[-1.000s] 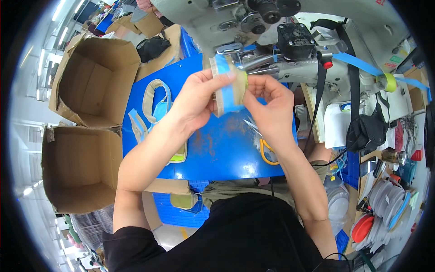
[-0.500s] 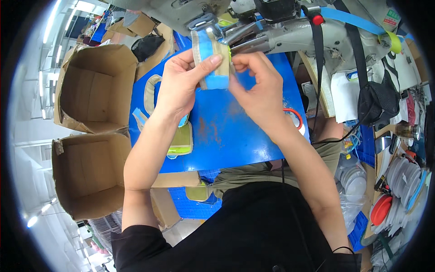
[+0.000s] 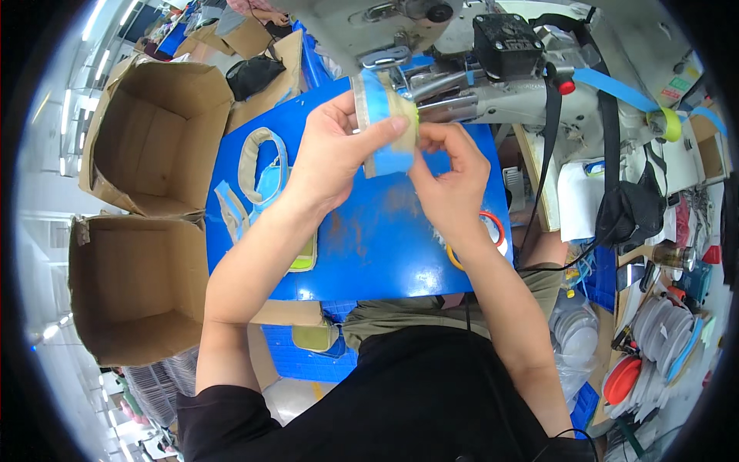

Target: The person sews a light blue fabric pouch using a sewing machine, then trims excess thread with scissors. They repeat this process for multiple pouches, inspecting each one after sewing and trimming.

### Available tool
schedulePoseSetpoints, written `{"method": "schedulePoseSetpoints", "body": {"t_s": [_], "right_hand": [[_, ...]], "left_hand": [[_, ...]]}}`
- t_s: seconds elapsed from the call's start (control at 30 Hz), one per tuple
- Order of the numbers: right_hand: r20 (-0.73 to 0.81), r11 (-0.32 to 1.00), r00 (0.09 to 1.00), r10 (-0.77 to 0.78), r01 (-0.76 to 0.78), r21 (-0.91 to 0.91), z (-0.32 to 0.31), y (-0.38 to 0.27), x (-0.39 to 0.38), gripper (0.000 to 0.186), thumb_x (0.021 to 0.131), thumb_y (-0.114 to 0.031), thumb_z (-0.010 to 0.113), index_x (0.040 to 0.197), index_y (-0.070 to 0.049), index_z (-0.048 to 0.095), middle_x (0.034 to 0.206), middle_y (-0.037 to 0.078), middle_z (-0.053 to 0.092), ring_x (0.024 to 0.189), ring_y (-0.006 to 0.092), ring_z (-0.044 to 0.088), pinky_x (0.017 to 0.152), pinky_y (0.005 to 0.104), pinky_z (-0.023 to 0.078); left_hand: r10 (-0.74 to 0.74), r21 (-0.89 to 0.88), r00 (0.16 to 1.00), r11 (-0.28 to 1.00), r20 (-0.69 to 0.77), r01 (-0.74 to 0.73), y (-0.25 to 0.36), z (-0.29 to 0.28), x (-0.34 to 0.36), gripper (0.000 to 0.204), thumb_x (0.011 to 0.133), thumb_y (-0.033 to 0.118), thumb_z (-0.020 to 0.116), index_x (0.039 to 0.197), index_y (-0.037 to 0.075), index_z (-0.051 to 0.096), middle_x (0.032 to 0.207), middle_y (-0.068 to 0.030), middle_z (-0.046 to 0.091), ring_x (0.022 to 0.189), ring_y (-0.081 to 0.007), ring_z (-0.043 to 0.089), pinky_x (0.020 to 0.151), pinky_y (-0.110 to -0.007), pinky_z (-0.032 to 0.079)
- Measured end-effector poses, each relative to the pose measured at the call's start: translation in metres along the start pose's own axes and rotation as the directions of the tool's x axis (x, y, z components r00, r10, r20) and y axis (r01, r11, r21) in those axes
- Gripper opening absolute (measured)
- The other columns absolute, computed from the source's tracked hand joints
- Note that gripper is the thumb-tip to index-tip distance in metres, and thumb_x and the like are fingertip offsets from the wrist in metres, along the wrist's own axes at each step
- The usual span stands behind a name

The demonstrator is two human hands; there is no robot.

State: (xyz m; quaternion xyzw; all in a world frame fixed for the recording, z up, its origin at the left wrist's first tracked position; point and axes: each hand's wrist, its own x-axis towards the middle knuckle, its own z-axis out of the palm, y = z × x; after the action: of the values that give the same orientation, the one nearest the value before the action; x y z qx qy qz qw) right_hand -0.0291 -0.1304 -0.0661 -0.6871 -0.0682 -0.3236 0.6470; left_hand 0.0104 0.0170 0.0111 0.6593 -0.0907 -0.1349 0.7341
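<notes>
My left hand (image 3: 327, 158) grips a blue-and-beige fabric strap (image 3: 385, 158), thumb across its face. My right hand (image 3: 450, 173) pinches at the strap's right edge, where a yellow-green strip shows. The piece is held up in front of the metal arms of a sewing machine (image 3: 504, 50). On the blue work surface (image 3: 369, 254) beside my left forearm lie a looped beige-and-blue piece (image 3: 269, 185), a short strip (image 3: 231, 208) and a yellow-green pouch (image 3: 304, 254), partly covered. Red and orange scissor handles (image 3: 493, 223) show behind my right wrist.
Two cardboard boxes (image 3: 154, 135) stand at my left, and a black bag (image 3: 254, 77) lies behind. At right, blue tape (image 3: 616, 88) runs over a green roll (image 3: 662, 123), black straps hang, and discs (image 3: 658, 331) are stacked. Part of another person (image 3: 262, 11) shows at the far back.
The view has shifted between frames. Both my hands keep hold of the strap, slightly higher on the surface than a second ago, their fingers making small adjustments at its right edge.
</notes>
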Motion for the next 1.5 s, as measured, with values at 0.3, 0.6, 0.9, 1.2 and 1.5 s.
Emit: {"method": "schedulePoseSetpoints", "body": {"t_s": [0.3,0.6,0.9,1.2,1.5], "right_hand": [[0.037,0.984,0.989,0.142,-0.145,0.106,-0.002,-0.003,0.000,0.022,0.081,-0.002,0.078,0.102,-0.003,0.073,0.083,0.006,0.069,0.074,0.0149,0.063,0.069,0.0293,0.052],[0.130,0.902,0.940,0.316,-0.340,0.267,-0.007,-0.011,0.007,0.027,0.081,0.000,0.076,0.108,-0.002,0.074,0.086,0.004,0.071,0.075,0.0085,0.065,0.067,0.0258,0.051],[0.124,0.922,0.949,0.289,-0.310,0.232,-0.008,-0.003,0.005,0.031,0.080,0.000,0.076,0.110,-0.002,0.074,0.085,0.002,0.068,0.074,0.0083,0.061,0.066,0.0255,0.051],[0.211,0.801,0.880,0.427,-0.476,0.363,-0.013,-0.023,0.005,0.025,0.088,0.000,0.074,0.112,0.002,0.073,0.084,0.000,0.068,0.072,0.0040,0.059,0.064,0.0209,0.049],[0.262,0.747,0.852,0.454,-0.524,0.409,-0.017,-0.030,0.012,0.025,0.089,-0.002,0.073,0.113,0.005,0.072,0.082,0.000,0.071,0.070,0.0030,0.064,0.062,0.0197,0.051]], "left_hand": [[-0.021,-0.057,0.999,0.998,-0.043,0.018,0.004,0.001,0.011,0.034,0.090,0.002,0.077,0.120,-0.001,0.063,0.109,-0.0098,0.074,0.089,-0.0132,0.072,0.078,-0.029,0.060],[-0.004,0.052,0.999,0.999,-0.043,0.006,0.005,0.001,-0.011,0.033,0.092,0.008,0.075,0.123,0.002,0.063,0.111,-0.0069,0.075,0.095,-0.0099,0.071,0.080,-0.027,0.057],[-0.001,-0.005,1.000,1.000,-0.029,0.001,0.004,0.003,-0.006,0.028,0.092,0.004,0.073,0.119,0.002,0.064,0.107,-0.0070,0.076,0.091,-0.0112,0.072,0.080,-0.027,0.058],[-0.018,-0.055,0.998,0.998,-0.054,0.015,0.005,-0.002,0.009,0.031,0.090,0.001,0.074,0.119,0.002,0.062,0.108,-0.0086,0.075,0.094,-0.0142,0.072,0.084,-0.030,0.059],[-0.039,-0.077,0.997,0.996,-0.067,0.034,0.004,-0.001,0.014,0.028,0.092,0.008,0.072,0.118,0.005,0.062,0.104,-0.0060,0.073,0.092,-0.0125,0.071,0.086,-0.029,0.057]]}}
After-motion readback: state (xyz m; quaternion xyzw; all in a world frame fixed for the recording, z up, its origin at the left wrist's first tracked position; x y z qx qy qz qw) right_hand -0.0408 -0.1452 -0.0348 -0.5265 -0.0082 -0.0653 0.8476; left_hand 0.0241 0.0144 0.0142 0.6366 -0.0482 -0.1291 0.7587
